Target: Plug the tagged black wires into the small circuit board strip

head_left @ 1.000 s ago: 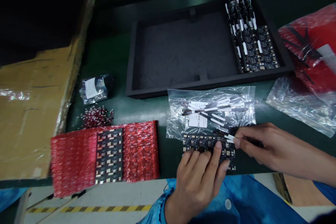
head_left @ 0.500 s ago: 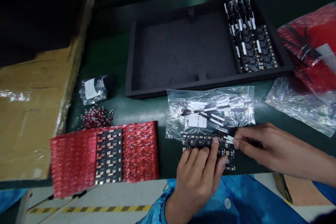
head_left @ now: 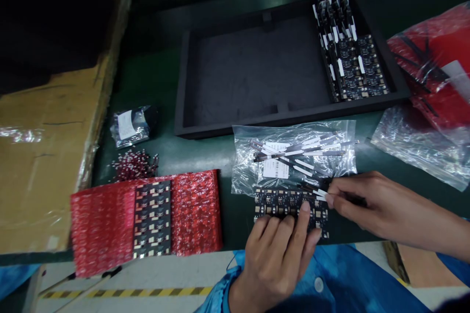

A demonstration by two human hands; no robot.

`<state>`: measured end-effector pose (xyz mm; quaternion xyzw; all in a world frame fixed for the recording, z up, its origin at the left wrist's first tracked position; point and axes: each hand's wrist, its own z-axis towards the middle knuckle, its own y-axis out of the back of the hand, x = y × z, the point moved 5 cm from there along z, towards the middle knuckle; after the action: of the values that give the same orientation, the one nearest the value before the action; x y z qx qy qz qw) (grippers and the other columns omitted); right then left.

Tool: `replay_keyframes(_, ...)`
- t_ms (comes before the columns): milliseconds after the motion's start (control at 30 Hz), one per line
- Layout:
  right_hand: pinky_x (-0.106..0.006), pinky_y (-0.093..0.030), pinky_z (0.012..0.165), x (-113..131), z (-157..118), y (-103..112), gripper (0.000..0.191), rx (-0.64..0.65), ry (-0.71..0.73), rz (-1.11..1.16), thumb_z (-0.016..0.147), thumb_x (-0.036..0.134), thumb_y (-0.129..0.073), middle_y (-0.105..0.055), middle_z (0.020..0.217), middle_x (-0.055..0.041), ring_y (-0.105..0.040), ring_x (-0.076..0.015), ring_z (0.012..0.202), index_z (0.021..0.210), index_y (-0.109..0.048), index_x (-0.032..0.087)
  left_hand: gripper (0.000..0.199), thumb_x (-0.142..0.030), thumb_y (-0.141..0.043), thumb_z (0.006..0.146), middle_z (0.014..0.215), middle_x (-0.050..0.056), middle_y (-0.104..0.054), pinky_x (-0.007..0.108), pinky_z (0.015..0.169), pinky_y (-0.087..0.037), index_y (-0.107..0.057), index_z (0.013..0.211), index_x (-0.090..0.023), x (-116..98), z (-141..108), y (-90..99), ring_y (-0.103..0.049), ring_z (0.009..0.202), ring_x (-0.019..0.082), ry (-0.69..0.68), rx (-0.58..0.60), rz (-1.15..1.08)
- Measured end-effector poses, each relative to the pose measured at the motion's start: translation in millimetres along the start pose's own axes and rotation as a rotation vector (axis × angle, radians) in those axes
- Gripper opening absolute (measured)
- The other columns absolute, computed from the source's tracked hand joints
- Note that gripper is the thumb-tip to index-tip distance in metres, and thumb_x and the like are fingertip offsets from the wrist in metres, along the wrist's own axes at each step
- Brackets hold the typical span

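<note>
A black circuit board panel (head_left: 262, 198) with several rows of small parts lies at the table's front edge. My left hand (head_left: 275, 254) is over its lower part and holds it down. The index finger reaches up onto the board, and the other fingers are bent with their tips partly hidden. My right hand (head_left: 362, 203) pinches thin black cables with white labels (head_left: 320, 194) between thumb and fingers at the board's upper right corner. Just behind, more such cables (head_left: 303, 152) lie on a clear plastic bag (head_left: 244, 176).
A black foam tray (head_left: 220, 129) at the back holds stacked circuit boards with cables (head_left: 362, 66) on its right. Left are red bubble wrap (head_left: 196, 215) with another board (head_left: 152, 220), small red wires (head_left: 134, 165), a silver bag (head_left: 128, 124) and cardboard (head_left: 44, 156). Red bags (head_left: 440, 58) lie right.
My left index finger has slid slightly down and away from the cables, and the other left fingers have drawn back toward me, uncovering more board. My right hand stays put with its pinch.
</note>
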<state>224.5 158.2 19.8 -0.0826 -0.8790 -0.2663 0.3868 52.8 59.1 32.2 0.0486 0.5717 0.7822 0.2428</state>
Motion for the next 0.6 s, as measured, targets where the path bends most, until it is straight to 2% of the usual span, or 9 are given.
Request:
replay_keyframes(300,-0.029,-0.027,0.051,-6.7,-2.5,-3.3,0.027,-0.001,0.012,0.038,0.103,0.04,-0.058,-0.047,0.063,0.0082,-0.04,-0.0132,0.055,0.079,-0.053,0.027,0.059,-0.041,-0.071,0.087,0.088,-0.001,-0.07,0.029,0.064,-0.048,-0.052,0.136,-0.014,1.5,-0.6,-5.2,-0.06,0.071,0.01,0.041,0.007,-0.006)
replay_keyframes(467,-0.029,-0.027,0.051,-6.1,-0.7,-3.1,0.03,-0.008,0.035,0.01,0.105,0.043,-0.053,-0.047,0.063,0.0078,-0.041,-0.0134,0.055,0.08,-0.054,0.027,0.058,-0.039,-0.073,0.085,0.088,0.0,-0.07,0.029,0.065,-0.048,-0.055,0.133,-0.012,2.2,0.5,-6.9,-0.06,0.071,0.011,0.043,0.004,0.001)
replay_keyframes(600,-0.029,-0.027,0.05,-5.8,-0.2,-2.7,0.03,-0.019,0.043,0.006,0.103,0.042,-0.056,-0.046,0.062,0.0079,-0.041,-0.0133,0.055,0.078,-0.052,0.026,0.055,-0.039,-0.072,0.086,0.086,-0.001,-0.069,0.029,0.065,-0.048,-0.058,0.131,-0.013,2.0,2.3,-7.9,-0.06,0.069,0.01,0.054,0.002,0.019)
